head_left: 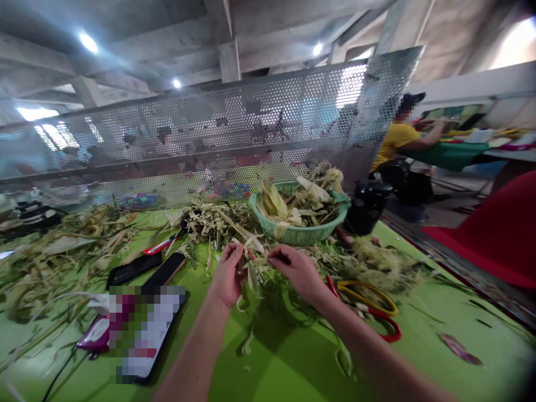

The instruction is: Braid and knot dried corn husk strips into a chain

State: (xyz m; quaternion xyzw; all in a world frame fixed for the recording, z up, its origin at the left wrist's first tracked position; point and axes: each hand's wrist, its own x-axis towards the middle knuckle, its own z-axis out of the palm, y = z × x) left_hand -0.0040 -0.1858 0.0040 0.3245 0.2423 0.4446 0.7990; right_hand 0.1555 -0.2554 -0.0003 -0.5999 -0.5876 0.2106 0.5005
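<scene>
Over the middle of the green table (234, 368), my left hand (229, 273) is closed on pale corn husk strips (251, 273) that hang down from its fingers. My right hand (299, 272) pinches the end of a husk strip just to the right. Beyond both hands stands a green plastic basket (293, 231) heaped with dry husks (272, 201). Scissors with red and yellow handles (389, 304) lie partly behind my right forearm. Loose husk scraps and fine corn silk (372, 262) spread about the basket and beneath my hands.
Phones (167, 271), a black pouch (134, 271) and a red cutter (157, 245) lie on the left beside husk piles (54, 251). A black container (368, 206) stands right of the basket. Behind is a perforated metal screen (188, 134). A person in yellow (397, 139) sits far right, near a red cap (498, 234).
</scene>
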